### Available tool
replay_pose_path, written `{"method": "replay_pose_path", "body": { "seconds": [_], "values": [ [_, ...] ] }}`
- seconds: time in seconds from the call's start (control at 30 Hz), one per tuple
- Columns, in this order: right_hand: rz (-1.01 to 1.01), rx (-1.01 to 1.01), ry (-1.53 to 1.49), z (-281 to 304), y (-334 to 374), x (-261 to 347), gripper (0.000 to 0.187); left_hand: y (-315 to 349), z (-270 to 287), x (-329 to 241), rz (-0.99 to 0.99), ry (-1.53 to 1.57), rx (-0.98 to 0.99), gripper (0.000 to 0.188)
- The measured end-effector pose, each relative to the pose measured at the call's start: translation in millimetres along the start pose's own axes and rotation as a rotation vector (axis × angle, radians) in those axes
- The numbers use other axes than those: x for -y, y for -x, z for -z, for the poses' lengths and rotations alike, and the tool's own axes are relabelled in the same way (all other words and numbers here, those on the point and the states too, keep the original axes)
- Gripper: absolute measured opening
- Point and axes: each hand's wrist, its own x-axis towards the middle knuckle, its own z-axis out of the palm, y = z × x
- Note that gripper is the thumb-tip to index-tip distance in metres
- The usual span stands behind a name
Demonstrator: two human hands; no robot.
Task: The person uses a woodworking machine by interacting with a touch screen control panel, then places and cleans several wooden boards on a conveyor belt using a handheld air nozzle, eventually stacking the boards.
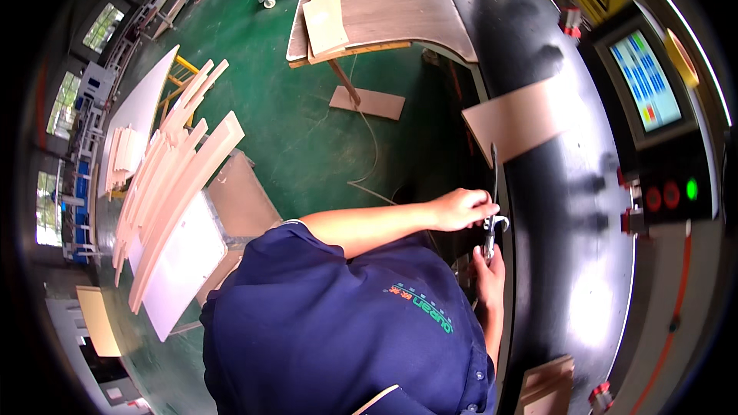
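Note:
In front of my chest I hold a slim metal air blow gun [490,237], with a silver body, a hooked lever and a thin dark nozzle pointing away from me. My left hand [460,209] reaches across from the left, its fingers closed at the gun's upper part near the lever. Below it, my right hand [490,277] grips the lower end of the gun. Just beyond the nozzle, a pale wooden panel [516,119] lies on the black machine table [553,261], its left corner jutting over the edge.
At the right stands a control panel with a lit screen [644,81] and a green button [692,188]. Wooden strips [181,184] are stacked at left. A curved side table [392,8] bears boards [325,19]. More boards [547,388] lie at the table's near end. A hose [375,146] crosses the green floor.

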Motion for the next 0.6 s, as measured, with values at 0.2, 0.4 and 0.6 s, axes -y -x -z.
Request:
{"method": "replay_pose_path", "body": {
  "seconds": [0.2, 0.4, 0.6],
  "values": [
    [-0.151, -0.182, -0.189, -54.7, -75.4, 22.7, 0.027, -45.3, 243.3, 38.0, -0.044, -0.239, -0.734, 0.038],
    [-0.197, -0.243, -0.016, -97.4, -141.8, 54.0, 0.031, -56.9, 479.7, 52.4, 0.511, -0.887, -1.34, 0.09],
    [-0.14, -0.484, 0.08, -75.1, -183.1, 59.1, 0.036, -65.3, 547.9, 19.7, 0.857, -0.762, -1.182, 0.124]
  ]
}}
